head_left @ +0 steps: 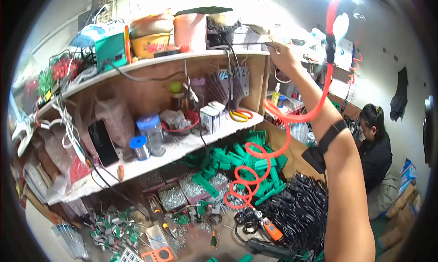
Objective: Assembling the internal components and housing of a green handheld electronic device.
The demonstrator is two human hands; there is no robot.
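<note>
My right arm stretches up from the lower right, a black strap (329,141) around it. At the right end of the top shelf (196,57), my right hand (284,59) has its fingers curled together beside a thin dark strip (251,44). What the fingertips hold, if anything, is too small to tell. My left hand is out of view. A red coiled air hose (286,139) hangs in front of the arm, ending at an orange air tool (272,229) by a heap of black cables (296,212).
Green plastic parts (246,157) lie piled behind the cables. Screw boxes (172,197), small circuit boards (116,228) and an orange multimeter (158,254) crowd the bench. The middle shelf holds a phone (103,143), a solder spool (139,149) and scissors (241,115). A co-worker (375,145) sits at right.
</note>
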